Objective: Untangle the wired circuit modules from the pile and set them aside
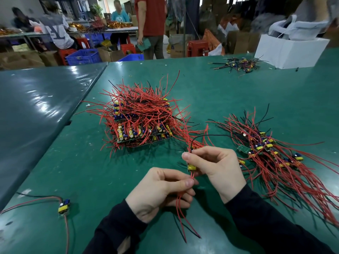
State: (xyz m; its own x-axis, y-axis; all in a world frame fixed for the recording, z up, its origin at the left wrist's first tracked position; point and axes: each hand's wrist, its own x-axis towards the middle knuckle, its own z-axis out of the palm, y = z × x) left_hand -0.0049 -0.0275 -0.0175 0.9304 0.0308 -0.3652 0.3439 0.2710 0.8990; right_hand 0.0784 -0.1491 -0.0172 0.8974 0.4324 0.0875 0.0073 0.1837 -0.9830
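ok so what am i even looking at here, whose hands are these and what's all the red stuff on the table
This is one picture from a camera worn on a person's head, looking forward and down, so the two hands at the bottom are the wearer's own. There is no machine here, only bare hands in dark sleeves.

The red stuff is thin wire. Each small circuit module has red and black wires attached. The big heap in the middle of the green table is a tangled pile of them. The looser spread to the right looks like modules already pulled free. One single module lies alone at the near left.

The right hand grips a module with a yellow part, while the left hand pinches its red wires just below.

People work at other tables behind.
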